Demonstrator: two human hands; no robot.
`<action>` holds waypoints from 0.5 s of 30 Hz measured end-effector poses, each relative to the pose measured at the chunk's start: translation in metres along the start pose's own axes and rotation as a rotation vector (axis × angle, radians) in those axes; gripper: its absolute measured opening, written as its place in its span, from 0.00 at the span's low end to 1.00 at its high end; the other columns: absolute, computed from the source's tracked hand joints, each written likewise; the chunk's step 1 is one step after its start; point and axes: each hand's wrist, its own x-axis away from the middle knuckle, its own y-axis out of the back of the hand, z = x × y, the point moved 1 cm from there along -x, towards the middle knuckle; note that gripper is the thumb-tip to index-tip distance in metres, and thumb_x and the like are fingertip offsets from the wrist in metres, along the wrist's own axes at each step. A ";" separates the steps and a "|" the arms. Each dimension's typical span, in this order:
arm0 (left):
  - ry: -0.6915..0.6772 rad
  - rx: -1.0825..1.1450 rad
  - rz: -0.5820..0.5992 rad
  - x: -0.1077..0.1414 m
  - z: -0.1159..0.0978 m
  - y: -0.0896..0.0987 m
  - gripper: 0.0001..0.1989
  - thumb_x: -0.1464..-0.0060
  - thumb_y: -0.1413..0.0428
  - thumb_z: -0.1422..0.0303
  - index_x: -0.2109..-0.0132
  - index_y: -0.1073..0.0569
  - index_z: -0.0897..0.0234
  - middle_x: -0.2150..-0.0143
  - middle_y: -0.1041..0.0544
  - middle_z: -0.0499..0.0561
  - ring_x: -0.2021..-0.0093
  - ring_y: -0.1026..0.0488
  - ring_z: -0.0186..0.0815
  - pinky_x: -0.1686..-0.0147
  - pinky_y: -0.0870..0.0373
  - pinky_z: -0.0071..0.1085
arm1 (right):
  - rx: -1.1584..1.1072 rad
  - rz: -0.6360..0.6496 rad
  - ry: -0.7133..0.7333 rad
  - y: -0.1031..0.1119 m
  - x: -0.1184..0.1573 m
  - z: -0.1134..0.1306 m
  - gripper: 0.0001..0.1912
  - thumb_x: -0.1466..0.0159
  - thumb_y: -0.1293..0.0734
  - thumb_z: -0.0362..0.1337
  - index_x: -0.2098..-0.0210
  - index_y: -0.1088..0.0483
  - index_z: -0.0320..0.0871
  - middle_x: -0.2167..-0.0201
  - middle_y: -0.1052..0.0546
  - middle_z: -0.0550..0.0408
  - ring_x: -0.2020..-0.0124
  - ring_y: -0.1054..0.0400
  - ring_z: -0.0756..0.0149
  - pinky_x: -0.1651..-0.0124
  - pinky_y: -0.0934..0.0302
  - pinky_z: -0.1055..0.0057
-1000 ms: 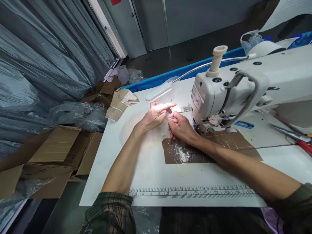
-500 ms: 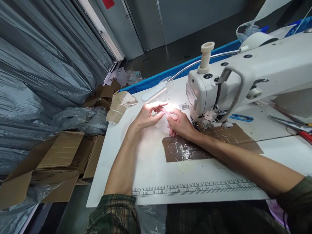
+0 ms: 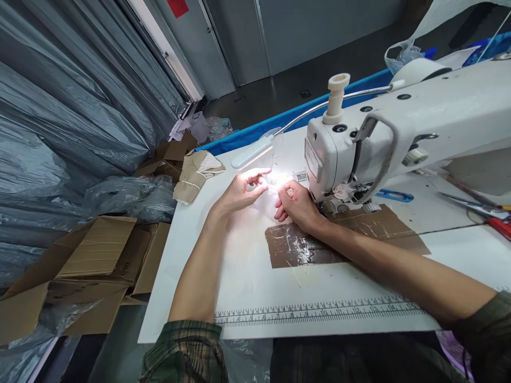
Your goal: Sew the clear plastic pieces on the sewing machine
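Note:
A thin, pale piece of material [image 3: 272, 192], washed out by bright light, lies between my two hands; it looks like sheer white fabric. My left hand [image 3: 243, 190] pinches its left side between thumb and fingers, the index finger stretched above. On the other side, my right hand [image 3: 294, 204] grips it between thumb and index finger, the remaining fingers curled. Just right of that hand stands the head of a white sewing machine [image 3: 325, 159]. The lamp [image 3: 252, 152] with a flexible neck shines down from behind the hands.
Brown tape-covered sheet [image 3: 303, 247] lies under my right forearm. A printed ruler [image 3: 319, 313] runs along the table's front edge. Blue thread snips [image 3: 395, 196] and red-handled scissors [image 3: 497, 221] lie at right. Wrapped brown paper [image 3: 195, 178] sits at the left edge, with open cardboard boxes [image 3: 99, 250] beyond.
My hands have drawn slightly apart, so the gap between their fingertips is wider and more of the pale material shows. The camera view has shifted a little.

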 end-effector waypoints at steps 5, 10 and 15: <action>-0.076 -0.010 -0.074 -0.005 0.011 -0.008 0.22 0.46 0.42 0.70 0.44 0.32 0.65 0.70 0.26 0.45 0.64 0.27 0.33 0.54 0.30 0.32 | 0.001 -0.085 -0.067 -0.003 -0.005 -0.005 0.06 0.36 0.39 0.32 0.66 0.44 0.47 0.80 0.28 0.65 0.81 0.27 0.70 0.78 0.34 0.77; -0.033 -0.260 -0.243 -0.011 0.017 -0.002 0.24 0.44 0.44 0.67 0.41 0.33 0.65 0.48 0.23 0.58 0.48 0.26 0.42 0.47 0.31 0.38 | -0.030 -0.079 -0.117 -0.008 0.002 0.004 0.12 0.31 0.42 0.33 0.48 0.43 0.42 0.79 0.26 0.61 0.79 0.25 0.66 0.76 0.31 0.73; 0.143 -0.529 0.067 -0.019 0.018 -0.005 0.14 0.37 0.52 0.62 0.55 0.25 0.64 0.60 0.21 0.53 0.61 0.24 0.39 0.59 0.29 0.33 | 0.171 0.216 -0.060 -0.002 0.035 0.015 0.31 0.29 0.43 0.37 0.31 0.59 0.41 0.78 0.26 0.63 0.83 0.30 0.69 0.80 0.35 0.75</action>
